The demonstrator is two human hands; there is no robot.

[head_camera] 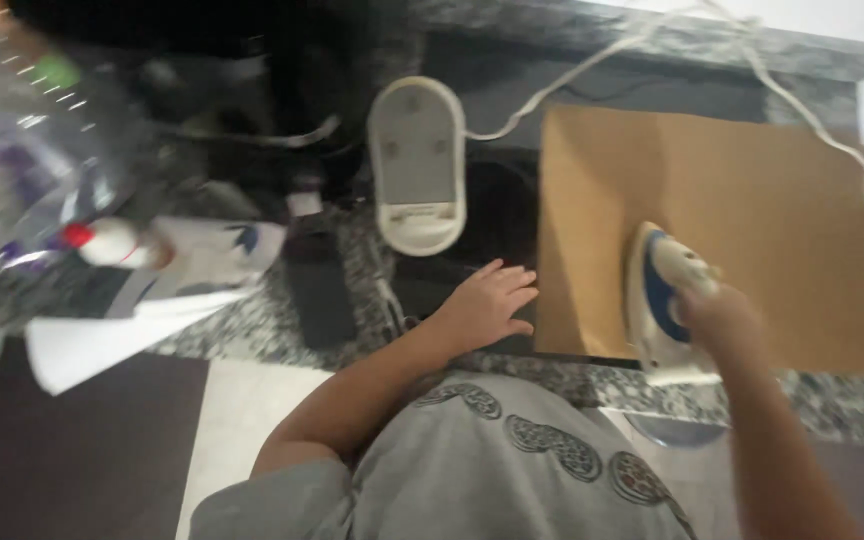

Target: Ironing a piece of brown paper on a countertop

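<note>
Ironing is judged to be under way, as an iron (pixel 664 300) is gripped by the right hand (pixel 717 310) on a brown cloth (pixel 752 190), while the left hand (pixel 487 300) is rested open-fingered just beside that cloth's left edge, grasping nothing.

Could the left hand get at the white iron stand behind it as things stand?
Probably yes: the left hand rests flat and empty on the counter, and nothing visible lies between it and the white iron stand.
</note>
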